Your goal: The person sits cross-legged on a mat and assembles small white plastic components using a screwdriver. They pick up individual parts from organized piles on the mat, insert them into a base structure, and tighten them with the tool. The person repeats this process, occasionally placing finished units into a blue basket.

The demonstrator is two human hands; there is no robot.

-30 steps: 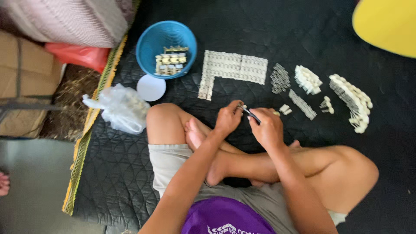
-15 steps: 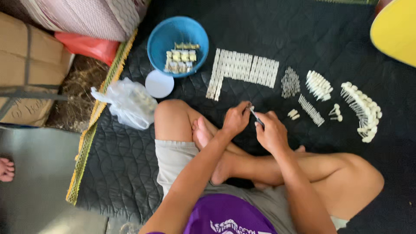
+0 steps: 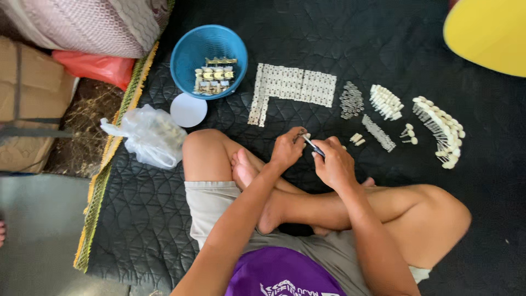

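The slim dark tool (image 3: pixel 314 147) sits pinched in the right hand (image 3: pixel 333 164), its tip meeting a small pale part – hard to make out – nipped between the fingertips of the left hand (image 3: pixel 287 148), just above the crossed legs. Both look light, stiff and fiddly, best held near the tip. Beyond lie white strips (image 3: pixel 290 86), rows of pegs (image 3: pixel 438 129) – and a blue basket (image 3: pixel 186 49); nothing blocks the hands

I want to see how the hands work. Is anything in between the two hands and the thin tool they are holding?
No. The left hand and the right hand both touch the thin dark tool directly, above the crossed legs. Nothing visible lies between them.
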